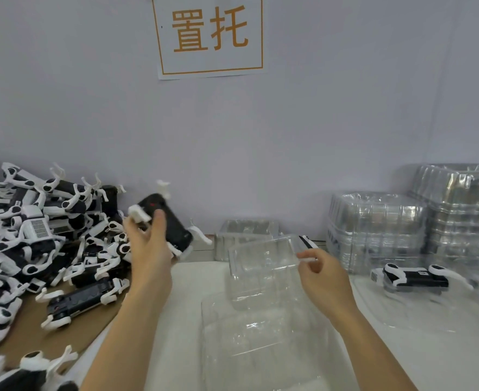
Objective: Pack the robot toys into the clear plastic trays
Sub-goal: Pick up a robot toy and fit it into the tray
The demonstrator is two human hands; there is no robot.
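Note:
My left hand [148,244] grips a black-and-white robot toy [166,221] and holds it up in the air, left of centre, its white legs sticking out. My right hand [321,273] pinches the right edge of a clear plastic tray [260,261], tilted up above the table. Another clear tray [260,342] lies flat on the white surface beneath it. A big pile of robot toys [35,235] covers the left side. One packed toy [414,277] lies in a tray at the right.
Stacks of clear trays [379,227] stand at the back right against the wall, with a taller stack [463,210] beside them. A small clear tray [246,235] sits at the back centre. Brown cardboard [35,328] lies under the pile. A paper sign [210,35] hangs on the wall.

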